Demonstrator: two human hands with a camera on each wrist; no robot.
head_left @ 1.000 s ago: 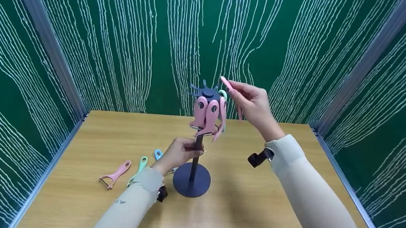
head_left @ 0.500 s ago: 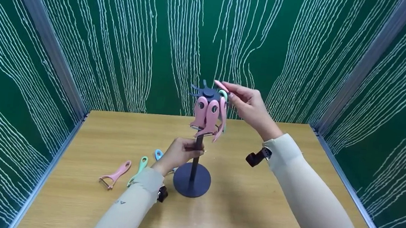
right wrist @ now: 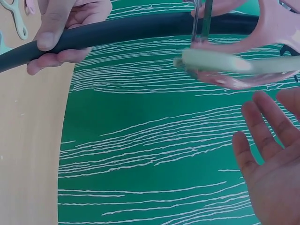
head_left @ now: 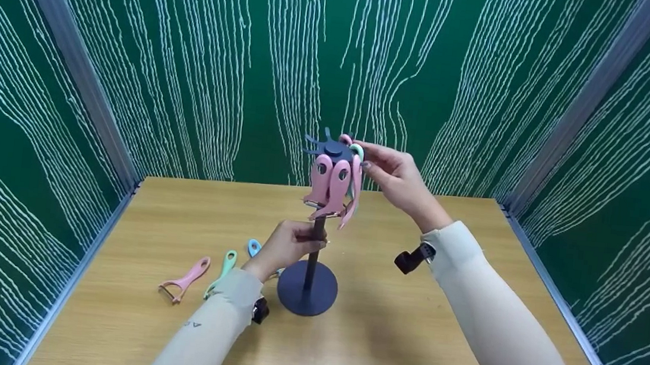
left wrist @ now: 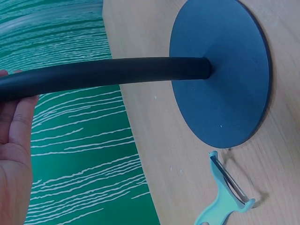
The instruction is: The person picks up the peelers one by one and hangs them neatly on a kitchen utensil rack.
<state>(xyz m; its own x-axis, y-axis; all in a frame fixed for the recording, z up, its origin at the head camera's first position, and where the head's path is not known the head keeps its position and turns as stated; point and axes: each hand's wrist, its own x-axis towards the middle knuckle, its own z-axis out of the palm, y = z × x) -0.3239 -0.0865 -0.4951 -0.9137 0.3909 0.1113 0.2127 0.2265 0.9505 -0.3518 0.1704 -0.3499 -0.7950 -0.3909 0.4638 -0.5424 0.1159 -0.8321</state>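
My left hand (head_left: 286,245) grips the pole of a dark stand (head_left: 307,294), with the thumb round one side. Several hooks radiate from its top, and pink peelers (head_left: 337,194) and a green peeler (head_left: 357,149) hang on the right and front ones. The loop of another pink peeler (head_left: 346,138) shows at a back-right hook, the rest hidden behind the green one. My right hand (head_left: 399,178) is beside these, thumb and forefinger apart at the handles. In the right wrist view its fingers (right wrist: 260,119) are fairly straight, just below the hanging green peeler (right wrist: 211,61).
On the wooden table (head_left: 435,336), left of the base, lie a pink peeler (head_left: 190,277), a green peeler (head_left: 228,264) and a blue-handled one (head_left: 254,246), the last partly behind my left hand. Green walls (head_left: 288,71) with white lines enclose the back and sides.
The pink peeler in my right hand has moved left and down to a back-right hook. My right thumb and forefinger have spread apart. The left hand stays on the pole.
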